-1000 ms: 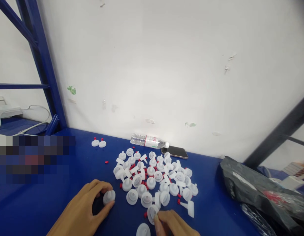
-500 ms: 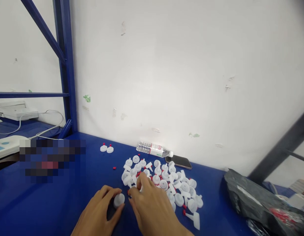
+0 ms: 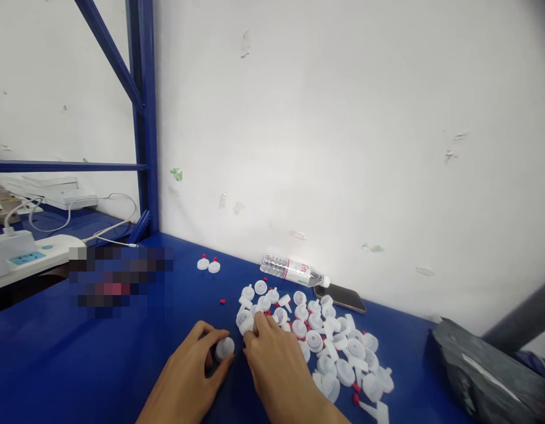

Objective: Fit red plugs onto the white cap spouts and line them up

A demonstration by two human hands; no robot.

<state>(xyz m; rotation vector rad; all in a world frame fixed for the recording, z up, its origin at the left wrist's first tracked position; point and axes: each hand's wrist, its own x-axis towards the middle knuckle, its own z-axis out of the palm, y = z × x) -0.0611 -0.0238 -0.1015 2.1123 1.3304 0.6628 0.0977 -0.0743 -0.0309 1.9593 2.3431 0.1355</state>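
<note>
My left hand [image 3: 195,362] is closed around a white plastic spout cap [image 3: 225,350], gripped between thumb and index finger just above the blue tabletop. To its right, my right hand [image 3: 276,359] has its fingers bent and drawn together at the left edge of a pile of white spout caps [image 3: 314,340]. Whatever lies between those fingertips is hidden. Several small red tips [image 3: 356,388] are scattered among the white pieces. Farther back, two white caps with red tips, a left one [image 3: 203,264] and a right one [image 3: 214,267], stand upright side by side.
Against the wall lies a clear plastic bottle [image 3: 294,271], beside a dark phone [image 3: 341,297]. A single red tip [image 3: 222,301] rests left of the pile. A grey plastic bag [image 3: 484,371] occupies the right side, a white power strip [image 3: 38,254] the left. A blue metal post [image 3: 144,118] rises behind.
The view has turned, so the scene sits farther right. My left hand keeps its hold on the spout cap. My right hand's fingers have shifted slightly at the pile's left edge.
</note>
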